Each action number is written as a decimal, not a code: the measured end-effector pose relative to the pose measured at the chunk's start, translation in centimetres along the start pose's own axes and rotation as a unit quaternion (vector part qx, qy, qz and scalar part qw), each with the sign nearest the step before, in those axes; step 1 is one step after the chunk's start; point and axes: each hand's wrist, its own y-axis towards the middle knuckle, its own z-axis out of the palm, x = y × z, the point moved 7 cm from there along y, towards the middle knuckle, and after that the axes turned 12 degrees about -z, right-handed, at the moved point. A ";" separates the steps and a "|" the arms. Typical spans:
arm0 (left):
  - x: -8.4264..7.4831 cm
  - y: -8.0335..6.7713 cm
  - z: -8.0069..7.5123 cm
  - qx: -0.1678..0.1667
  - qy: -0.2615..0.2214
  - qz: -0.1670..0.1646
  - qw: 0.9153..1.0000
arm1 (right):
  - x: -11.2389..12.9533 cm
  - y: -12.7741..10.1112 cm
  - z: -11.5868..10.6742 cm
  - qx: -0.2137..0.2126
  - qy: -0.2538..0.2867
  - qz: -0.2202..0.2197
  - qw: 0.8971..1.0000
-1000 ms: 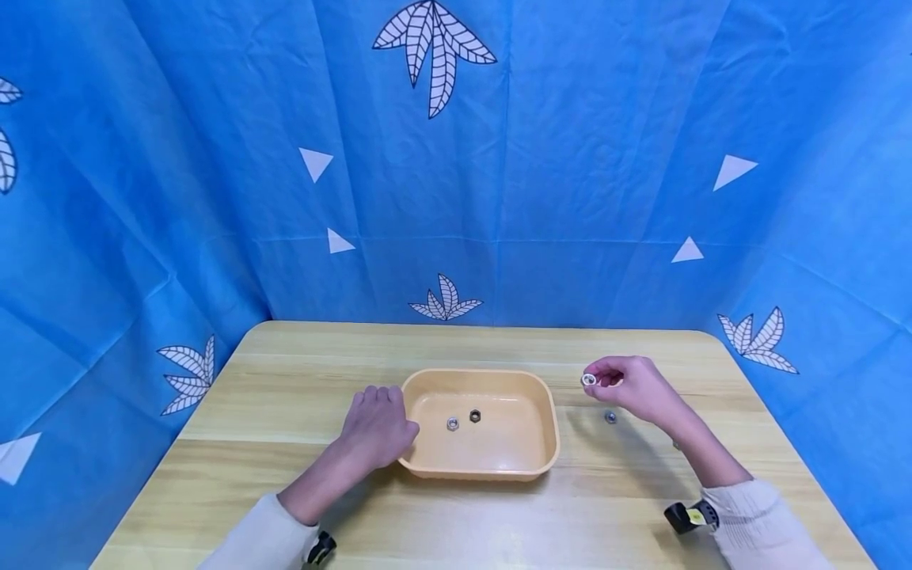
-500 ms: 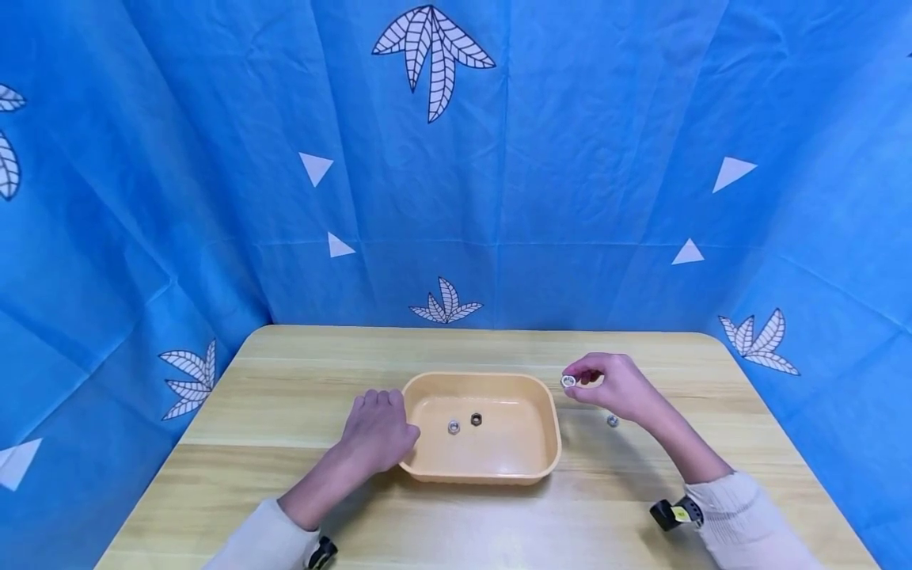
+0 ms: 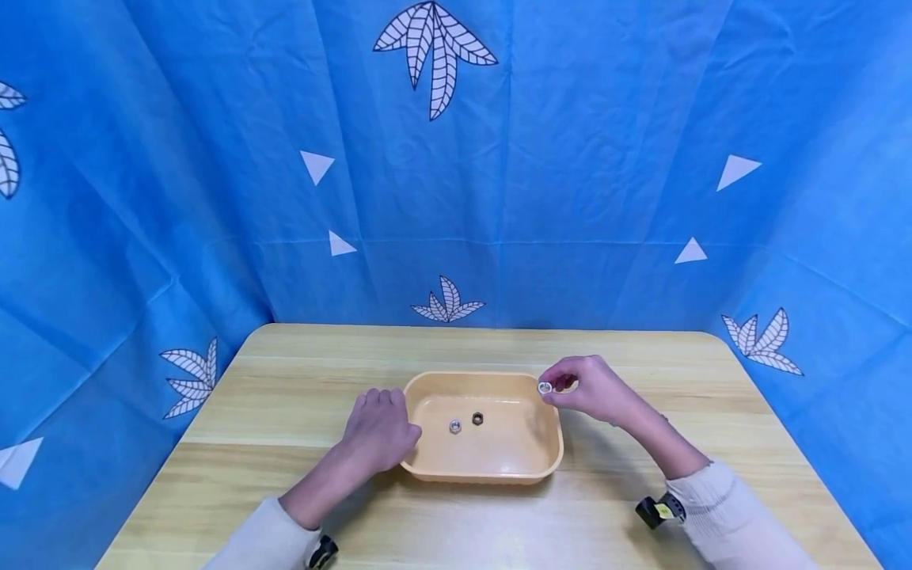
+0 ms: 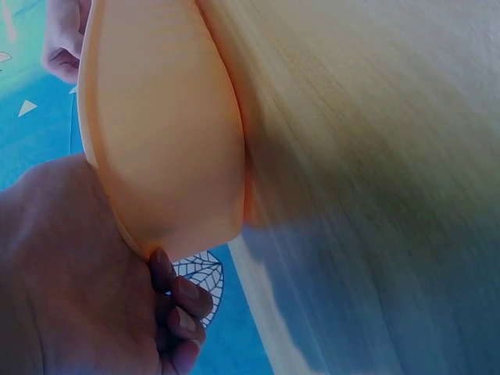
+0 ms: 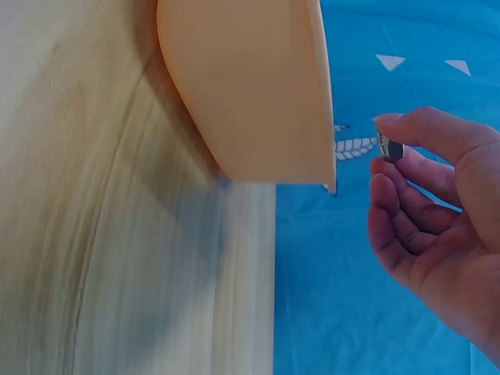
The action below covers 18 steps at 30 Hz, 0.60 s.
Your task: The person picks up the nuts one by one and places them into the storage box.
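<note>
1. Head view: my right hand (image 3: 590,388) has a pinched nut (image 3: 545,388) at the far right corner of the tray (image 3: 480,478), above the rim and not touching it.
2. I take this for the placing step: a silver nut (image 3: 455,427) and a dark nut (image 3: 478,418) lie on the tray floor, near each other but apart.
3. Next, I think, calls for moving left and lower, past the rim, then parting thumb and finger (low, or the nut may bounce).
4. My right thumb and a fingertip are clamped on the nut; the other fingers curl loosely beneath, the hand reaching in from the near right.
5. My left hand (image 3: 379,431) grips the tray's left end, thumb over the rim, probably to steady it.
</note>
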 end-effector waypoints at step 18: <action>0.0 0.1 -0.3 -0.001 0.002 0.001 1.000 | 1.6 1.6 2.7 0.029 0.019 -0.013 0.999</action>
